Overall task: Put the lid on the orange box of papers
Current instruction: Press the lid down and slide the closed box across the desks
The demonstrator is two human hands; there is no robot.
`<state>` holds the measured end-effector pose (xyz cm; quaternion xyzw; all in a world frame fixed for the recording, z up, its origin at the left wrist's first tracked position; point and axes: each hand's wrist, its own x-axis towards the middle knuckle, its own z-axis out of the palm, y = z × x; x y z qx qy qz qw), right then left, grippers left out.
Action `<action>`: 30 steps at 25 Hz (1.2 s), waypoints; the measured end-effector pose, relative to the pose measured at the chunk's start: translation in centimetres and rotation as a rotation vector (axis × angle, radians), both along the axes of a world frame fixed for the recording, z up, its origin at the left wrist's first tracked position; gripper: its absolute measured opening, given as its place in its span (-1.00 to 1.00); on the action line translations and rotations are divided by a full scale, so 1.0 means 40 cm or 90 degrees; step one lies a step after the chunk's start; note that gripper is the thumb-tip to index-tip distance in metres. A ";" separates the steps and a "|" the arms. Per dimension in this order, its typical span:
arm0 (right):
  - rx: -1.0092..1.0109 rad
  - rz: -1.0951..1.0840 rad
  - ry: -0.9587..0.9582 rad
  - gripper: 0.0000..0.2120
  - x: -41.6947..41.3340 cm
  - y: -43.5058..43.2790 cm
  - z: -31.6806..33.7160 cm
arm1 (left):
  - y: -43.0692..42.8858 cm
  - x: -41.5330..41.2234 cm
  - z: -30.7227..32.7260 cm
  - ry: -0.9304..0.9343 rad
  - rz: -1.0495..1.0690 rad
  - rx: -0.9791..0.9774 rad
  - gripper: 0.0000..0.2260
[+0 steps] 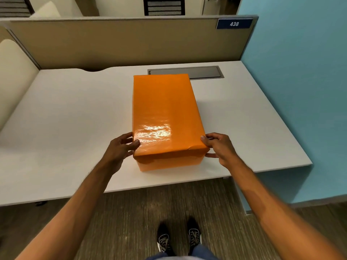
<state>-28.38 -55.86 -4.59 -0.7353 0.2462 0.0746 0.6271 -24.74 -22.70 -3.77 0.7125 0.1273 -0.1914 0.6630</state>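
On the white counter (65, 113), near its front edge, the orange lid (165, 113) sits over the orange box (169, 163), whose lighter wall shows beneath at the near end. I've got left hand (120, 147) and right hand (219, 147) each in a closed grip on a near lid corner. Risk: uneven pressing could cock the lid or crease its wrap. Lid looks glossy, paper-wrapped, slightly dented at the near-right edge. Papers hidden.

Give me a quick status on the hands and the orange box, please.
Left hand, right hand gripping glossy orange lid at near corners. Lid sits on orange box. White desk unobstructed.
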 end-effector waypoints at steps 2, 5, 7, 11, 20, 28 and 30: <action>0.002 -0.006 0.001 -0.63 -0.001 0.001 -0.003 | 0.001 0.002 -0.003 -0.002 -0.004 -0.002 -0.50; 0.041 -0.012 0.012 -0.69 0.003 0.000 -0.002 | 0.006 0.010 -0.001 0.008 -0.011 0.000 -0.49; 0.070 0.003 0.010 -0.67 0.016 -0.007 0.003 | 0.007 0.023 0.001 0.021 -0.018 -0.006 -0.48; 0.047 0.021 -0.027 -0.65 0.072 -0.018 0.013 | -0.001 0.073 0.012 0.012 -0.021 -0.005 -0.56; 0.017 0.049 -0.046 -0.63 0.306 -0.034 0.000 | -0.027 0.254 0.015 -0.007 0.013 0.022 -0.56; 0.038 0.081 -0.046 -0.65 0.573 -0.051 0.002 | -0.052 0.480 0.014 0.006 0.032 0.046 -0.58; 0.037 0.090 -0.046 -0.63 0.635 -0.055 0.000 | -0.056 0.535 0.012 0.019 0.049 0.036 -0.57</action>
